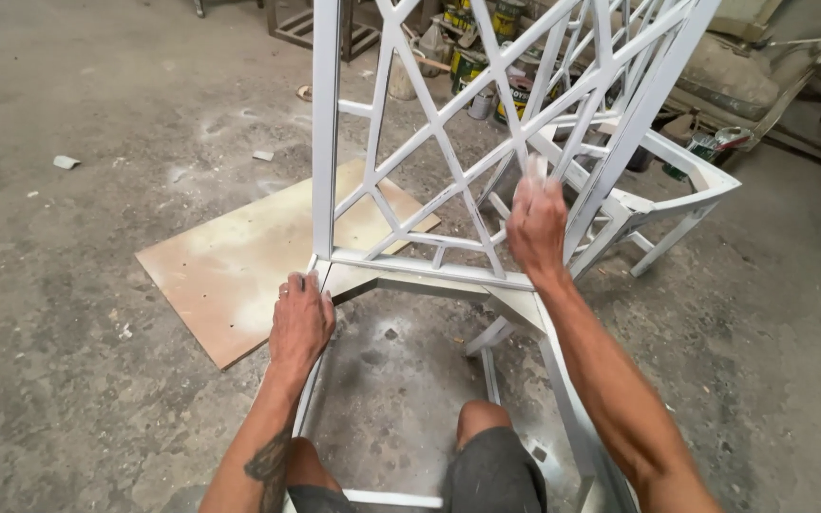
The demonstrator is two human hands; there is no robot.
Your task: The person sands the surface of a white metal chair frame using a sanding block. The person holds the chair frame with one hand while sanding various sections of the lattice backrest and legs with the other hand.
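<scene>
Head view, white chair frame (448, 271) — left hand (300, 321) on seat rail, right hand (536, 223) on lattice back

Chair frame (448, 271) standing on the floor (97, 380), open seat frame nearest, lattice back rising at its far side. Left hand (300, 321) resting on the seat frame's left front corner; right hand (536, 223) up against the lattice, further right. Flat board (239, 261) lying on the floor left of and partly under the frame. Second frame (677, 190) behind on the right. Cans (472, 62), probably paint, clustered behind the lattice.
</scene>
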